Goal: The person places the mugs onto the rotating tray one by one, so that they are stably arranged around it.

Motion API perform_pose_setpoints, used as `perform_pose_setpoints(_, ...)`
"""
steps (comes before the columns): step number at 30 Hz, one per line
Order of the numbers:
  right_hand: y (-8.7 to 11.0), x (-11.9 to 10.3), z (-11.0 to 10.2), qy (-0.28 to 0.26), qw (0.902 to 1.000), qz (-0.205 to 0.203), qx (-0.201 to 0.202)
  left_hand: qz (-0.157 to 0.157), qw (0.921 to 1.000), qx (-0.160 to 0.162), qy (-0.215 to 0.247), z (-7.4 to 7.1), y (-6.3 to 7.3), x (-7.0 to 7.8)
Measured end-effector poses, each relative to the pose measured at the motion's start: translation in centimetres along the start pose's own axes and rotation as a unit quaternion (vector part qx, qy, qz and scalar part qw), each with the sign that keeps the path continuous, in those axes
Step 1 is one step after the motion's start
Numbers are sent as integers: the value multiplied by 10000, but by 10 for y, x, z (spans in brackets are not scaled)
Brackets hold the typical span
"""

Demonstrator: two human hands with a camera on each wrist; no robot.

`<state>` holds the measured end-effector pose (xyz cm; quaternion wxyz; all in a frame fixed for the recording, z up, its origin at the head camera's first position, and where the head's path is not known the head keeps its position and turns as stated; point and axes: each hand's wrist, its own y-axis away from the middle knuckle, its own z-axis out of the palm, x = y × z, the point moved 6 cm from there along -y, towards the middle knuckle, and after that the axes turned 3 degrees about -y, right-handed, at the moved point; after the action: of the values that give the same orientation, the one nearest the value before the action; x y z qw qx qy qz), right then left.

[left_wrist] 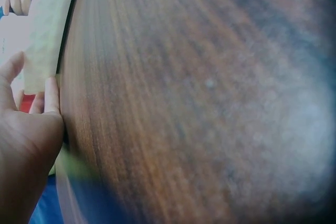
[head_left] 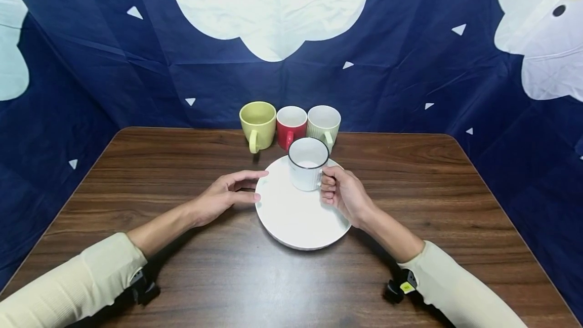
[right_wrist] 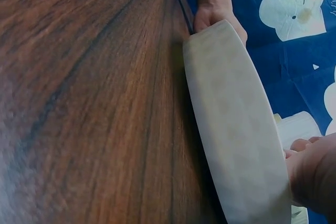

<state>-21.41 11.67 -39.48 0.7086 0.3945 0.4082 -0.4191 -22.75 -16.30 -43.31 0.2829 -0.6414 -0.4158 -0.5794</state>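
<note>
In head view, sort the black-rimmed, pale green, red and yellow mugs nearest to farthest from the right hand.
1. Black-rimmed mug: in the right hand.
2. Pale green mug: back row, right.
3. Red mug: back row, middle.
4. Yellow mug: back row, left.

A white mug (head_left: pixel 304 177) with a thin dark rim was observed roughly upright, mouth up with its pale interior exposed, gripped by the handle on its right side. It was located over the far part of a round white stand (head_left: pixel 298 219); contact between base and top could not be confirmed. The stand, flat-topped and thick-sided with a faceted side wall, was noted lying level on the brown wood-grain table (head_left: pixel 218 282), near the middle.
</note>
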Motion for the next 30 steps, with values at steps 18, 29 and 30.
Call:
perform_pose_setpoints(18, 3, -27, -12, 2685, 9631, 105, -133, 59, 9998, 64, -153, -1, -1, 0)
perform_pose_setpoints(29, -4, -35, -23, 2723, 9620, 100, -166, 67, 9999, 37, -123, 0, -1, 1)
perform_pose_setpoints(30, -5, -35, -24, 2720, 9621, 114, -174, 65, 9999, 37, -123, 0, -1, 1)
